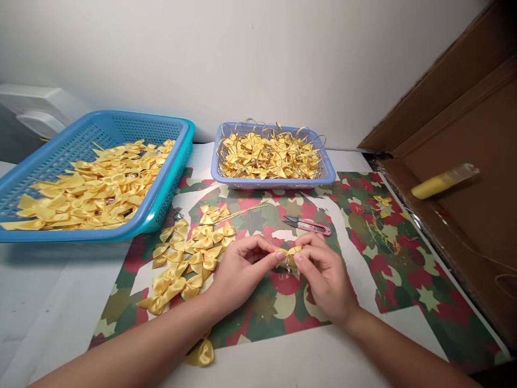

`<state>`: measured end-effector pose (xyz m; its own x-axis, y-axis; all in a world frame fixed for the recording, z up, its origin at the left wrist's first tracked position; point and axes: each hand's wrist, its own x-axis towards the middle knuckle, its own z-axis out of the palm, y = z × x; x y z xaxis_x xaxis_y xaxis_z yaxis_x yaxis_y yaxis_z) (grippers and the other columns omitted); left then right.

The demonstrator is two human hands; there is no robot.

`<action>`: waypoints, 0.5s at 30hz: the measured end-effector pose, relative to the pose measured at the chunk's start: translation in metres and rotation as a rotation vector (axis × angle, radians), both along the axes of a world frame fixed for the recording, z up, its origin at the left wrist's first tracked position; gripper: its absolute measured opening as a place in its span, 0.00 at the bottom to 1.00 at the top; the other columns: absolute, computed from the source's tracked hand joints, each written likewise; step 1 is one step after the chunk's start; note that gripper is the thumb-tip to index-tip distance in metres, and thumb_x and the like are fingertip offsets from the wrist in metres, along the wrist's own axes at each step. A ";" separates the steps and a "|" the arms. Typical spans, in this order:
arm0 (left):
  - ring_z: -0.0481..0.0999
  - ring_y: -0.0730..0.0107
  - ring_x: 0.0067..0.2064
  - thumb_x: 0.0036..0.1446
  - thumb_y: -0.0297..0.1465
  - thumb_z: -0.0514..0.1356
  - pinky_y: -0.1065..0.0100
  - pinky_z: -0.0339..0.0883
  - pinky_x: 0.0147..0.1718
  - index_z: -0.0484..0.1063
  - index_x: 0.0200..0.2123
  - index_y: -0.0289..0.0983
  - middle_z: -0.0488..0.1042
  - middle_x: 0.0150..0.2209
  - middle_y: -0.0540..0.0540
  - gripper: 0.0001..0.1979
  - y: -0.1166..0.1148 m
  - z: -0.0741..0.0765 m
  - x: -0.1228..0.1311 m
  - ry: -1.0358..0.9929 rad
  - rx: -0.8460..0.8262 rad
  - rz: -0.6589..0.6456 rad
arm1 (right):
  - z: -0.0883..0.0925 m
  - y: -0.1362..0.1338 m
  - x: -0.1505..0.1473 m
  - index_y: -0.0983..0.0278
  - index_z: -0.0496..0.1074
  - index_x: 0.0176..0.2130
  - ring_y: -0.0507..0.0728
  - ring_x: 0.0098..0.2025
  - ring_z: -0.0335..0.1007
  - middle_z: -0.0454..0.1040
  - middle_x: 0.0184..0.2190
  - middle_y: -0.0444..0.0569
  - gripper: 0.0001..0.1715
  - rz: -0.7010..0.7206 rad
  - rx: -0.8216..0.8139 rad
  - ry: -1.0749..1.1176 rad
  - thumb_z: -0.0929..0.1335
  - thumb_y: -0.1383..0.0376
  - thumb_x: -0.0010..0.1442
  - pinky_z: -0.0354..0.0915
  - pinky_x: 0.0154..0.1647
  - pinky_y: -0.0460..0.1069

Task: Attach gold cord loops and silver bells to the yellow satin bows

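Observation:
A small yellow satin bow (288, 252) with a tiny silver bell (288, 268) under it is pinched between both hands above the patterned sheet. My left hand (246, 269) grips its left side with thumb and index finger. On the right side, my right hand (325, 272) holds it the same way. Loose yellow bows (196, 261) lie in a cluster left of my left hand, and thin gold cords (242, 213) lie behind them. Pink-handled thread snips (309, 224) rest just beyond my right hand.
At the left stands a large blue basket (183, 156) of yellow bows. A smaller blue basket (274, 184) at the back holds bows with gold cord loops. Cord scraps (382, 234) lie at right, near a yellow tube (440, 182) by the cardboard wall (460, 118).

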<state>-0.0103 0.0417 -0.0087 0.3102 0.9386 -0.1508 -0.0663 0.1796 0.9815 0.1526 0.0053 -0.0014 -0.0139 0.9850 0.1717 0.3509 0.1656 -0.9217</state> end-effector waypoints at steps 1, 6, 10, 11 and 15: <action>0.74 0.73 0.29 0.49 0.31 0.68 0.73 0.69 0.28 0.76 0.24 0.35 0.77 0.26 0.49 0.06 0.000 0.000 0.000 0.008 0.001 -0.001 | 0.000 0.000 0.000 0.63 0.59 0.20 0.55 0.37 0.60 0.63 0.29 0.45 0.19 0.006 -0.011 0.003 0.62 0.67 0.62 0.57 0.38 0.49; 0.75 0.73 0.29 0.51 0.31 0.67 0.73 0.69 0.29 0.75 0.26 0.35 0.77 0.27 0.49 0.06 -0.002 -0.003 0.000 0.027 0.009 -0.012 | -0.002 0.000 0.000 0.63 0.58 0.20 0.55 0.38 0.58 0.58 0.31 0.46 0.18 0.064 -0.087 0.072 0.63 0.67 0.60 0.57 0.39 0.49; 0.76 0.72 0.31 0.51 0.30 0.67 0.72 0.70 0.31 0.75 0.26 0.34 0.77 0.28 0.48 0.06 -0.002 -0.005 0.001 0.017 0.026 -0.019 | -0.002 -0.001 0.001 0.63 0.57 0.20 0.55 0.37 0.56 0.56 0.32 0.45 0.18 0.077 -0.122 0.121 0.62 0.67 0.59 0.57 0.37 0.49; 0.76 0.71 0.31 0.51 0.30 0.67 0.71 0.71 0.31 0.75 0.27 0.34 0.77 0.29 0.47 0.06 -0.002 -0.005 0.001 0.014 0.034 -0.024 | -0.001 -0.001 0.001 0.63 0.56 0.20 0.55 0.37 0.56 0.56 0.31 0.46 0.18 0.076 -0.128 0.124 0.62 0.67 0.59 0.57 0.37 0.49; 0.76 0.71 0.31 0.52 0.29 0.66 0.71 0.71 0.32 0.74 0.27 0.35 0.77 0.28 0.47 0.05 -0.002 -0.007 0.001 0.007 0.073 -0.028 | 0.000 -0.001 0.001 0.63 0.56 0.19 0.55 0.37 0.56 0.56 0.31 0.46 0.17 0.082 -0.142 0.126 0.62 0.68 0.58 0.56 0.36 0.49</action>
<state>-0.0097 0.0397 -0.0159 0.3357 0.9382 -0.0846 -0.0557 0.1094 0.9924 0.1537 0.0040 -0.0019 -0.0821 0.9959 0.0371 0.2224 0.0546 -0.9734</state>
